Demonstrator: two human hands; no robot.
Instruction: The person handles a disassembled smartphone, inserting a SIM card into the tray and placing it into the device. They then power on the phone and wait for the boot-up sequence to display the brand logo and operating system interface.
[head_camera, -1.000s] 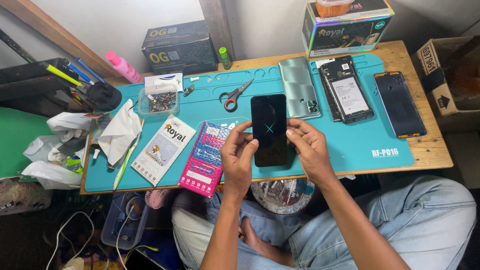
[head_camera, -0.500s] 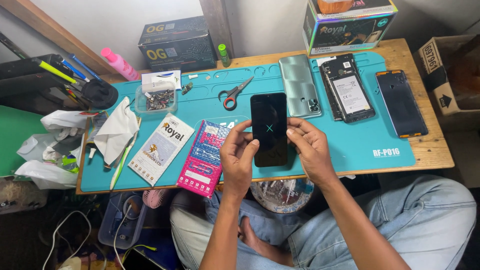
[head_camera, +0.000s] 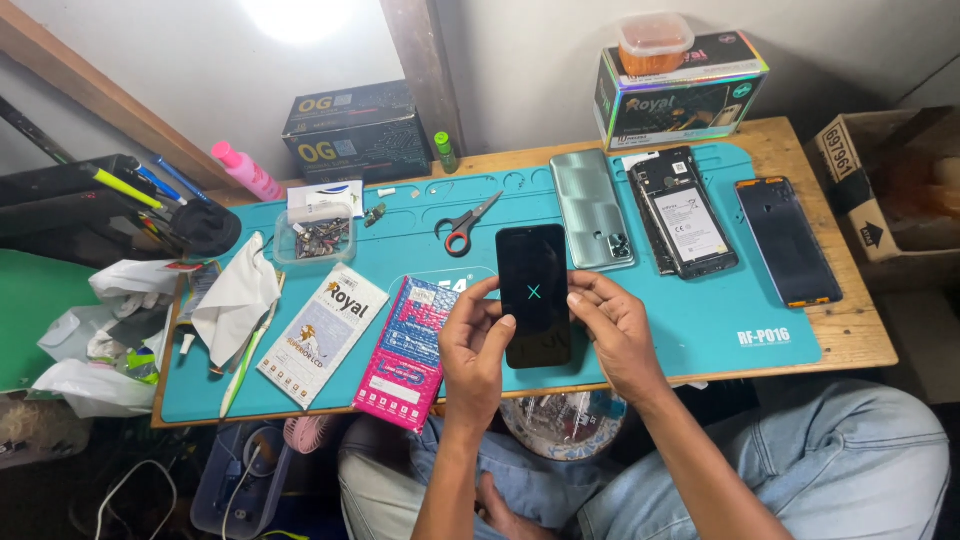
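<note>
Both hands hold one phone (head_camera: 534, 295) over the near edge of the teal mat (head_camera: 700, 330), near the middle of the tabletop (head_camera: 860, 340). The left hand (head_camera: 475, 350) grips the phone's left side, with the thumb lying on the dark screen, and the right hand (head_camera: 615, 335) grips its right side, fingers curled around the edge. The screen faces up and shows a small light cross in its centre.

Just left of the hands, a pink packet (head_camera: 405, 355) lies at the near edge of the mat, and beside it a white packet (head_camera: 322, 335). Further left there is a white cloth (head_camera: 235, 298).

Behind the phone, red-handled scissors (head_camera: 465, 225) lie on the mat, and a clear tray (head_camera: 315, 238) with small parts stands to their left. To the right, a green back cover (head_camera: 592, 208) lies beside an opened phone (head_camera: 685, 212), and a dark panel (head_camera: 788, 240) lies near the right edge.

At the far edge, a black box (head_camera: 350, 130) stands on the left and a colourful box (head_camera: 680, 95) on the right, with an orange container (head_camera: 655, 42) on top of it
</note>
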